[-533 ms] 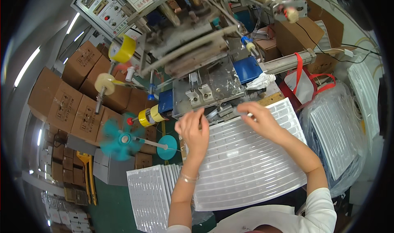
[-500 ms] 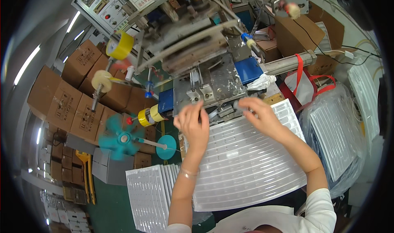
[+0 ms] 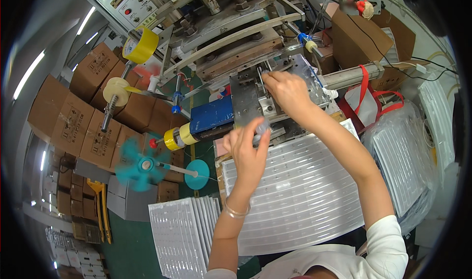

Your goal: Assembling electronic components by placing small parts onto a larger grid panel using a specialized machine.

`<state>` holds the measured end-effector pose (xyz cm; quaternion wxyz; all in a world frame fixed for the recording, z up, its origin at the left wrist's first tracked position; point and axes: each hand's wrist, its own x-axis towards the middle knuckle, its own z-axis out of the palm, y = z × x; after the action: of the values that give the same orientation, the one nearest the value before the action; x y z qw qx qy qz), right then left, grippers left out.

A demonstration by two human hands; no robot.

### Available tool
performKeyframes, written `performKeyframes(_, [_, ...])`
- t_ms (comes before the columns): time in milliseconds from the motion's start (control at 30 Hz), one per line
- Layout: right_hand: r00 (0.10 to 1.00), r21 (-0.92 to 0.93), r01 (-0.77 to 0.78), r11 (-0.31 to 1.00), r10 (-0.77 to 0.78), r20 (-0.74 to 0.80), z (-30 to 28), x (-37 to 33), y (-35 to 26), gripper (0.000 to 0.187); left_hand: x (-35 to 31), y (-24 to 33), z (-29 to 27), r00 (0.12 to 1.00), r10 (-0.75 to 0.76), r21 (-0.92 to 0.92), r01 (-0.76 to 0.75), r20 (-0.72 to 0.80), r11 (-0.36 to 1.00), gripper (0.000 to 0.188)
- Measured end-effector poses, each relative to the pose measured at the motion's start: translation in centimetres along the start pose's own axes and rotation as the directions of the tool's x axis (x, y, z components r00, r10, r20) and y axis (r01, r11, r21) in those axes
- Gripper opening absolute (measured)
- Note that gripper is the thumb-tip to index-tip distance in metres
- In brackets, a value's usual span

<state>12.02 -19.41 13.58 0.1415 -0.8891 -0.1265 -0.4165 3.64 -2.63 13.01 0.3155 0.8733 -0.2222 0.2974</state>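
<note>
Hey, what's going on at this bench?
A person is working bare-handed at a metal machine. The right hand reaches over its flat metal plate, fingers at a slim rod. The left hand is at the plate's near edge, beside a small clear piece; whether it's gripped is unclear. A white ribbed tray lies below the hands.

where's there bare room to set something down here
Most room: the green floor between the yellow pallet jack and the stacked trays. A small bare strip of the metal plate lies between the blue block and the rod. Crowded: by the rod, at the right hand, and the plate's near edge, by the left hand.
</note>
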Motion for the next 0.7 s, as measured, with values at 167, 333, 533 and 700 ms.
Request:
performKeyframes(167, [0.996,0.087,-0.049,0.995,0.055,-0.067,-0.3,-0.8,-0.4,0.021,-4.3,-1.2,-2.8,0.968,-0.145,-0.229,0.192,0.206,0.954,0.026])
performKeyframes(333, [0.993,0.339,-0.102,0.935,0.114,-0.015,-4.2,-8.4,-1.2,0.020,-8.2,-3.9,-4.4,0.859,-0.386,-0.590,0.511,0.336,0.625,0.021])
performKeyframes(533, [0.857,0.386,-0.024,0.922,-0.180,0.482,-5.2,-18.2,-4.3,0.027,-10.4,-3.7,-5.4,0.777,-0.493,-0.657,0.611,0.392,0.441,0.024])
performKeyframes(700, [0.692,0.221,0.339,0.915,-0.401,0.600,-4.1,-21.1,-5.3,0.027,-11.3,-1.7,-6.4,0.800,-0.418,-0.743,0.577,0.431,0.339,0.019])
